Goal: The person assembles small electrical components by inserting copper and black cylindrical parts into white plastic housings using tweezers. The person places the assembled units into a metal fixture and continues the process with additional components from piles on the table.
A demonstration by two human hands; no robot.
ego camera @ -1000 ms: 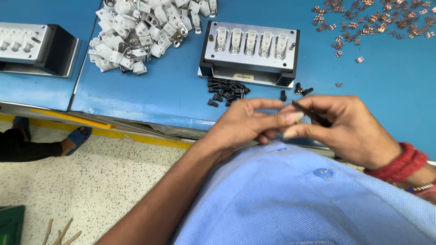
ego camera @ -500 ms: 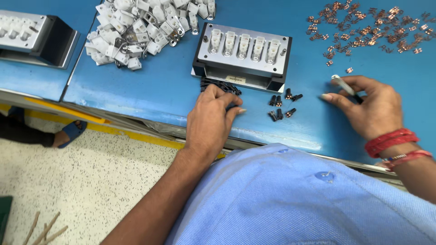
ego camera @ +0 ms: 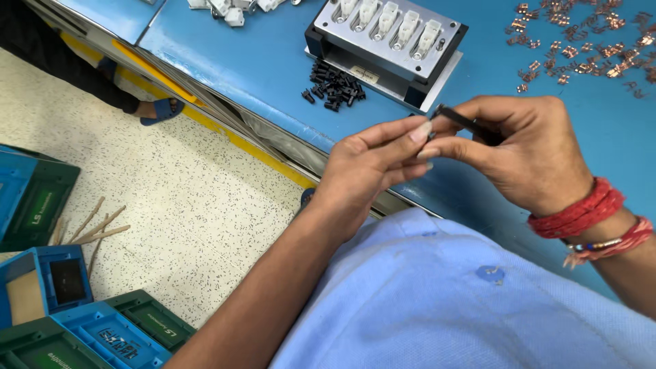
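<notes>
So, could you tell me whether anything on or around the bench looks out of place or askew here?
Nothing looks damaged or spilled. The black screws lie in a loose heap beside the metal fixture, and the copper clips are scattered over the blue bench. On the floor, a few wooden sticks lie loose beside the crates.

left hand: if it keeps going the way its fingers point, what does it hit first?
The left hand points its fingertips right and slightly up, at the thin black rod-like tool pinched in the right hand. It would likely meet that tool's tip and the right thumb almost at once; they look close to touching, though depth is unclear.
</notes>
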